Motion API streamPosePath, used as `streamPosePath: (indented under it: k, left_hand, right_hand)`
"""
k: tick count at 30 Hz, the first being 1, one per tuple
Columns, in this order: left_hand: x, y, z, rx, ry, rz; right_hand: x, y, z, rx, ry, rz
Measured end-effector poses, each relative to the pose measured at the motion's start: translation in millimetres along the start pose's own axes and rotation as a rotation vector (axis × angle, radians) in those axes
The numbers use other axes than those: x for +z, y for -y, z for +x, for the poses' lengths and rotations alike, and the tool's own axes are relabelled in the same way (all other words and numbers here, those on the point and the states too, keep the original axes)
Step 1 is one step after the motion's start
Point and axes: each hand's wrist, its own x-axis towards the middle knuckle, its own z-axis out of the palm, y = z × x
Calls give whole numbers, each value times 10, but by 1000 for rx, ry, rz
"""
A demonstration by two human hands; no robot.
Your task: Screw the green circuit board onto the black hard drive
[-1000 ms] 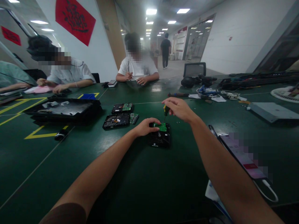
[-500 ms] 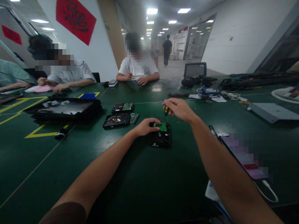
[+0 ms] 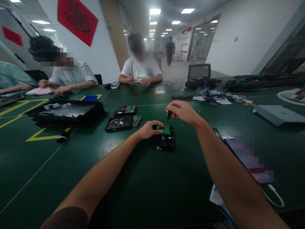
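A black hard drive (image 3: 163,142) lies flat on the dark green table, a green circuit board (image 3: 166,129) on its far half. My left hand (image 3: 150,129) grips the drive's left side, thumb and fingers over the board's edge. In my right hand (image 3: 179,111) is a screwdriver (image 3: 169,113) with a yellow and black handle, held upright, its tip down at the board. A few tiny screws (image 3: 182,125) lie just right of the drive. To the left sit another hard drive (image 3: 118,123), a loose circuit board (image 3: 137,121) and a third drive (image 3: 124,110).
Black trays (image 3: 64,111) stand at the left near a dark cylinder (image 3: 62,137). On the right are a phone (image 3: 247,159) with a white cable, a grey metal box (image 3: 281,114) and a bundle of cables (image 3: 209,93). Other people sit across the table (image 3: 133,178).
My right hand shifts and turns slightly on the screwdriver, while my left hand stays on the drive. The person in the background walks farther away.
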Motion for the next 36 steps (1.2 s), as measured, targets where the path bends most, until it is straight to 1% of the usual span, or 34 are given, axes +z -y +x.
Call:
streamPosePath:
  k: [5, 7, 11, 18, 20, 26, 33, 36]
  left_hand:
    - [-7, 2, 1, 12, 9, 0]
    - [-9, -2, -2, 13, 15, 4]
    - [-6, -12, -5, 13, 16, 16]
    - [-4, -8, -4, 32, 26, 16]
    - [-4, -9, -7, 40, 26, 21]
    - [-14, -18, -7, 52, 41, 39]
    - [-19, -29, -3, 66, 41, 39]
    - [-16, -30, -4, 63, 39, 38]
  right_hand:
    - [11, -68, 28, -73, -48, -5]
    - [14, -85, 33, -59, -56, -9]
    - [21, -87, 30, 30, -64, 29]
    - [21, -99, 56, 69, -11, 132]
    - [13, -115, 63, 67, -10, 119]
    - [13, -164, 59, 20, -89, 55]
    - [26, -120, 46, 34, 13, 154]
    - [24, -99, 43, 63, 41, 190]
